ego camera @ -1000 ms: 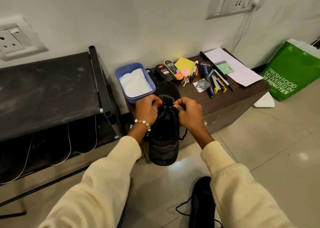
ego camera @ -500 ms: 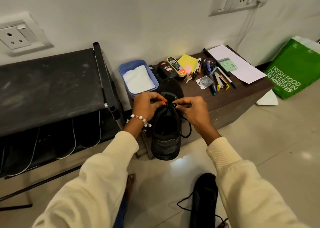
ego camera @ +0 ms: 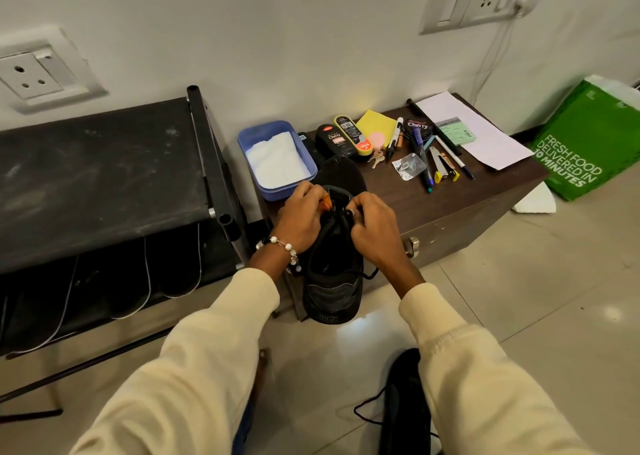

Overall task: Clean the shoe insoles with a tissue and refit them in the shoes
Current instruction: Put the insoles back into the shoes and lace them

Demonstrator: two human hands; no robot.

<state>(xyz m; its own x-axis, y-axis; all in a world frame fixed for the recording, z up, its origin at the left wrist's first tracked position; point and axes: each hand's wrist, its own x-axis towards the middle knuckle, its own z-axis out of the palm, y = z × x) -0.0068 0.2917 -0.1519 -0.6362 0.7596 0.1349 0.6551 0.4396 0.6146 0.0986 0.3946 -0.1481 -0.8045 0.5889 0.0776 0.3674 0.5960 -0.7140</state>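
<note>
Since a moment ago both hands have drawn closer over the black shoe, whose toe rests on the brown cabinet, left hand and right hand fingers curled, pinching its laces, while the second shoe lies on the floor.

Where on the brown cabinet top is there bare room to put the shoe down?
On the brown wooden cabinet top, the front strip between the black shoe and the white paper sheet is bare. The back is crowded: blue tissue tray, pens.
</note>
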